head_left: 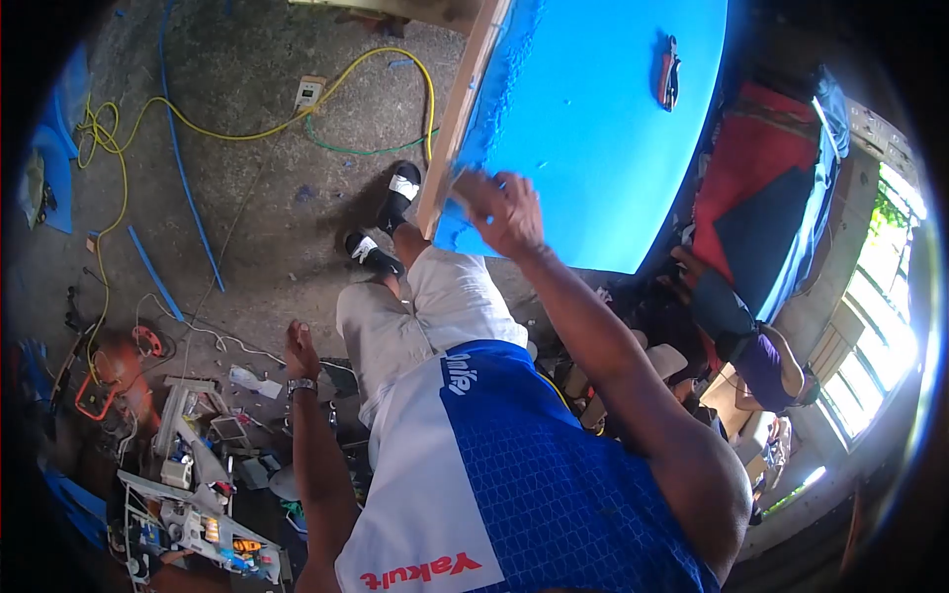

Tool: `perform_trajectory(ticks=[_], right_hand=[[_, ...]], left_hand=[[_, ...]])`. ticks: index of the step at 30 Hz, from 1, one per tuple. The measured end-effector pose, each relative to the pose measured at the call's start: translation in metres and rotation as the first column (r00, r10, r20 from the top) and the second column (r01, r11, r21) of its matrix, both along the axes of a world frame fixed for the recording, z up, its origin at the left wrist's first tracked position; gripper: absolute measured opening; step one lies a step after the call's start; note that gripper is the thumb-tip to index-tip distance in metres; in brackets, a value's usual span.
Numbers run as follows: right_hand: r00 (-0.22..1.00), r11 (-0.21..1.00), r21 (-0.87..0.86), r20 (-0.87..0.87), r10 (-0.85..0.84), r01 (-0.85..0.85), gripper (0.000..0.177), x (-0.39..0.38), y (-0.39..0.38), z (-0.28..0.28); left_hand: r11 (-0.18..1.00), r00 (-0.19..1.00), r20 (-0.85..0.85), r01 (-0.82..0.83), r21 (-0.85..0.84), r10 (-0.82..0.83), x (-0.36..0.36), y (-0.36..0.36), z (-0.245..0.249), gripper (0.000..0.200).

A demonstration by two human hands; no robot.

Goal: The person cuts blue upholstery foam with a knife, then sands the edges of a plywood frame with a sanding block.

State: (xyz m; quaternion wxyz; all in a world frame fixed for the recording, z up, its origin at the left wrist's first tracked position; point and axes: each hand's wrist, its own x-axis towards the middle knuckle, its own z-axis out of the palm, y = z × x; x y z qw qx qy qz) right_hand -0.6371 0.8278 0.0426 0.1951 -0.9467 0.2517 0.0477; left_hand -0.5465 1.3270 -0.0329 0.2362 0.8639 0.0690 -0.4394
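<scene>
My right hand [509,215] reaches over the near left corner of a large bright blue sheet [593,148]. Its fingers are closed around a small tan block [474,190], which is slightly blurred and lies at the sheet's edge, by the wooden board. Blue shavings [499,84] are strewn along that left edge. Hanging low at my side, my left hand [301,346] has its fingers curled in, with nothing visible in it; a watch is on that wrist. Pliers-like cutters [670,74] with reddish handles rest on the sheet's far right part.
A yellow cord [386,51] and a blue strip [188,148] run across the concrete floor [247,59]. Tools and odds and ends crowd a rack [198,524] at lower left. Another person [766,371] is at the right, near red and black material [756,198].
</scene>
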Motion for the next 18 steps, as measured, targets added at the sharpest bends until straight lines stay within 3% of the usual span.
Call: perform_trajectory(ticks=[3, 4, 6, 7, 8, 10, 12, 13, 15, 17, 18], right_hand=[[0.985, 0.989, -0.03, 0.091, 0.147, -0.145, 0.047, 0.007, -0.018, -0.02], [0.998, 0.988, -0.137, -0.014, 0.066, -0.067, 0.044, 0.025, -0.043, -0.03], [0.989, 0.948, -0.308, 0.138, -0.044, 0.085, 0.043, 0.057, -0.098, -0.054], [0.99, 0.952, -0.285, 0.121, -0.077, 0.109, 0.046, 0.065, -0.111, -0.053], [0.982, 0.951, -0.261, 0.123, -0.14, 0.169, 0.052, 0.07, -0.098, -0.035], [0.994, 0.957, -0.269, 0.048, -0.102, 0.111, 0.055, 0.045, -0.064, -0.04], [0.998, 0.981, -0.184, 0.018, -0.063, 0.066, 0.057, 0.003, -0.004, -0.032], [0.994, 0.984, -0.156, 0.087, -0.073, 0.086, 0.055, -0.02, 0.027, -0.032], [0.997, 0.998, 0.008, -0.042, -0.068, 0.068, 0.052, -0.043, 0.078, -0.001], [1.0, 0.998, -0.064, -0.015, -0.004, 0.003, 0.05, -0.038, 0.059, -0.013], [0.999, 0.996, -0.089, -0.015, 0.03, -0.031, 0.049, -0.037, 0.044, -0.023]], left_hand=[[0.991, 0.994, 0.103, -0.031, -0.129, 0.044, -0.017, 0.008, -0.019, 0.061], [0.99, 0.994, 0.107, -0.002, -0.143, 0.017, -0.013, -0.002, -0.003, 0.061], [0.989, 0.993, 0.119, 0.009, -0.146, 0.008, -0.022, 0.003, 0.005, 0.06], [0.99, 0.992, 0.126, -0.003, -0.141, 0.021, -0.029, 0.012, 0.004, 0.06], [0.99, 0.991, 0.131, -0.011, -0.138, 0.03, -0.036, 0.025, 0.003, 0.059], [0.996, 0.992, 0.122, -0.015, -0.088, 0.025, -0.049, 0.047, 0.003, 0.06], [0.999, 0.997, 0.078, -0.026, -0.021, 0.028, -0.07, 0.079, 0.002, 0.061], [0.999, 0.998, 0.05, -0.038, 0.019, 0.037, -0.082, 0.095, -0.006, 0.062], [0.998, 0.999, 0.053, 0.004, 0.063, -0.007, -0.102, 0.123, -0.018, 0.061], [0.992, 0.989, 0.107, 0.098, 0.075, -0.106, -0.119, 0.14, -0.026, 0.058], [0.997, 0.995, 0.069, 0.071, 0.031, -0.073, -0.125, 0.149, -0.028, 0.059]])
